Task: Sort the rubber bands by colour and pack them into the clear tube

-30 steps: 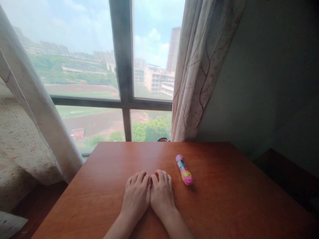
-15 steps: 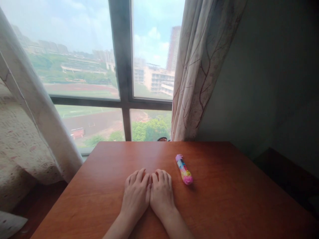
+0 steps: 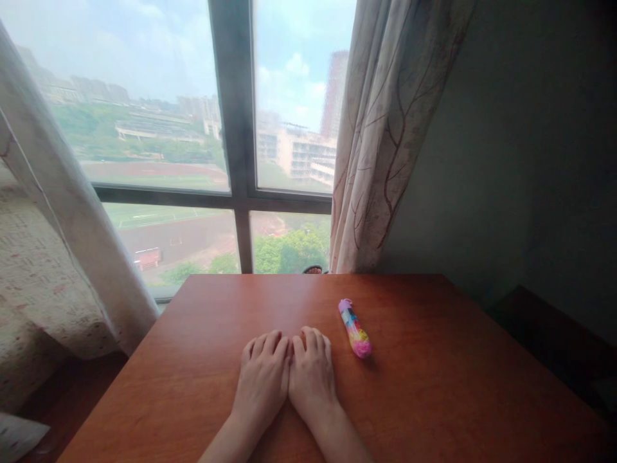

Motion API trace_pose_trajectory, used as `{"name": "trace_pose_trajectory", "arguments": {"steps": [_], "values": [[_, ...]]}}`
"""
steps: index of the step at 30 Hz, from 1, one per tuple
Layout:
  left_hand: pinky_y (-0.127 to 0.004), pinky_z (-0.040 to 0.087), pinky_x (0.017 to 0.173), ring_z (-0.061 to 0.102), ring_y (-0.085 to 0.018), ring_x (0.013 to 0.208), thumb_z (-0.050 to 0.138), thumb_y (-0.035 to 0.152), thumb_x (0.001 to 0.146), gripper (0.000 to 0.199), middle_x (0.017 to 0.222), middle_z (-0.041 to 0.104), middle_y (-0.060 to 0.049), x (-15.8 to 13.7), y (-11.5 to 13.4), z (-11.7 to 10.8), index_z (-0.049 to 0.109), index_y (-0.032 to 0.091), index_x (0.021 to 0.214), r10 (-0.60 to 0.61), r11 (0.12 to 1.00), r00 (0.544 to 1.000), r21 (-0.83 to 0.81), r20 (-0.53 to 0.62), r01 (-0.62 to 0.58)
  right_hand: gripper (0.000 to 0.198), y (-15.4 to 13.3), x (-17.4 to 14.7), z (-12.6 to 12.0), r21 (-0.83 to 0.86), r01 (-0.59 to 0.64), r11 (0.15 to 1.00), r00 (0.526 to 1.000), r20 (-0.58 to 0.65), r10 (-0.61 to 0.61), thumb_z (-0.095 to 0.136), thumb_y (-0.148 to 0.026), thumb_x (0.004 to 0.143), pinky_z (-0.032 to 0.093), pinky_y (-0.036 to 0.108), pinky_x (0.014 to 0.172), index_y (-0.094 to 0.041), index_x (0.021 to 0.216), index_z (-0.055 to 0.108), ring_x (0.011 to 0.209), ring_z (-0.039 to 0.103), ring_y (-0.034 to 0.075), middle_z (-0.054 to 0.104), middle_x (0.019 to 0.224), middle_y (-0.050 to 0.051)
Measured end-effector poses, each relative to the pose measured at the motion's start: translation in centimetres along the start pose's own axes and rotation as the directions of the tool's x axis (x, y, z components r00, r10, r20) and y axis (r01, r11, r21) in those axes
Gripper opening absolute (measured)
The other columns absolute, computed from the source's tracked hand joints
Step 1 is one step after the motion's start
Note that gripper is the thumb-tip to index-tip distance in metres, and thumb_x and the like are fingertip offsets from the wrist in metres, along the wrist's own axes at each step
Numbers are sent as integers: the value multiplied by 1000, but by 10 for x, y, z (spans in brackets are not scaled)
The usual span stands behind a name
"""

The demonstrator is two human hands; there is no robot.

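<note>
My left hand [image 3: 263, 373] rests palm down on the brown wooden table [image 3: 202, 321], its fingers stretched forward and slightly bent. Beside it lies my right hand [image 3: 312, 370] in the same pose, the two touching along the thumbs. Neither hand holds anything. Just right of my right hand, apart from it, is a slim tube-like item [image 3: 355, 329] with a purple cap, a multicoloured middle and a pink rounded end. It lies on its side at a slant, the cap pointing away from me. What exactly it is, I cannot tell.
Beyond the table's far edge stands a window with a dark frame [image 3: 243, 199]. A patterned curtain [image 3: 371, 161] hangs on the right, and another curtain [image 3: 81, 212] on the left. A dark wall [image 3: 482, 161] is at the right.
Both hands stay in place on the table, and the tube-like item has not moved. Only the camera's view shifts very slightly.
</note>
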State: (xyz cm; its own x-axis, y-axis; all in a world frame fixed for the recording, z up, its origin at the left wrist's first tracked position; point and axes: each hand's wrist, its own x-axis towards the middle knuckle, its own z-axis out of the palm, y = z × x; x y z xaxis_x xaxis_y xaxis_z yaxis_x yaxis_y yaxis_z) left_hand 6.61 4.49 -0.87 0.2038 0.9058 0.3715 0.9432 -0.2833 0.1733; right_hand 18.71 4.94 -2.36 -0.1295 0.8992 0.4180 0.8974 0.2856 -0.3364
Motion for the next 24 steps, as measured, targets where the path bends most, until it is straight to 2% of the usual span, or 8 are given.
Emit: {"name": "trace_pose_trajectory", "arguments": {"steps": [3,6,10,13,15,18,21,24], "values": [[-46,42,99,55,-29,116,53,15,85,35,129,62,-13,-1,-4,7,63,18,118,16,1000,999,25,-32,-15,34,-1,0,-1,-7,-7,1000,1000,3,7,56,-12,82,39,42,98,-20,115,60,116,49,28,56,127,12],[-43,43,98,57,-27,115,51,13,84,43,129,62,-14,-2,-7,12,58,15,126,33,999,999,21,-32,-33,35,-3,0,-3,0,-1,1000,1000,28,1,56,-10,80,43,38,90,-20,114,60,106,54,26,60,117,10],[-43,44,96,58,-27,112,50,14,87,34,123,66,-13,-1,-4,7,63,16,119,35,999,999,0,16,-35,22,-4,0,-4,13,9,1000,999,43,-9,54,-10,85,44,38,86,-21,102,63,96,55,24,63,103,8],[-44,43,96,58,-28,111,50,15,88,27,120,67,-12,0,-1,2,67,19,109,25,1000,999,-13,20,-25,17,-3,0,-2,-2,11,1000,1000,2,-11,55,-12,87,40,42,96,-20,99,65,104,53,26,63,111,10],[-45,42,97,57,-28,113,51,14,86,28,122,66,-11,-1,-1,2,66,20,109,18,1000,1000,-15,7,-18,19,-2,-1,0,-16,7,1000,1000,-18,-7,55,-12,87,37,44,101,-20,101,65,112,51,27,61,120,11],[-44,42,97,56,-28,115,52,11,84,35,129,63,-12,-1,-2,4,64,19,116,21,1000,1000,-16,-11,-21,30,-3,-2,1,-18,-10,1000,1000,-13,10,54,-9,85,40,42,98,-20,112,63,116,50,28,58,127,12],[-41,43,96,57,-26,113,51,11,84,41,127,64,-11,-1,-3,5,60,18,124,29,999,1000,-38,6,-29,40,-4,-1,-1,10,-16,1000,1000,9,16,55,-7,83,43,40,93,-20,120,60,109,53,27,60,122,11],[-40,43,95,58,-26,111,53,13,86,35,122,66,-9,-1,-1,2,63,20,119,31,998,999,-56,36,-29,31,-5,-1,-3,30,-13,999,999,32,12,55,-8,85,44,39,89,-20,112,62,101,55,26,64,111,9]]}}
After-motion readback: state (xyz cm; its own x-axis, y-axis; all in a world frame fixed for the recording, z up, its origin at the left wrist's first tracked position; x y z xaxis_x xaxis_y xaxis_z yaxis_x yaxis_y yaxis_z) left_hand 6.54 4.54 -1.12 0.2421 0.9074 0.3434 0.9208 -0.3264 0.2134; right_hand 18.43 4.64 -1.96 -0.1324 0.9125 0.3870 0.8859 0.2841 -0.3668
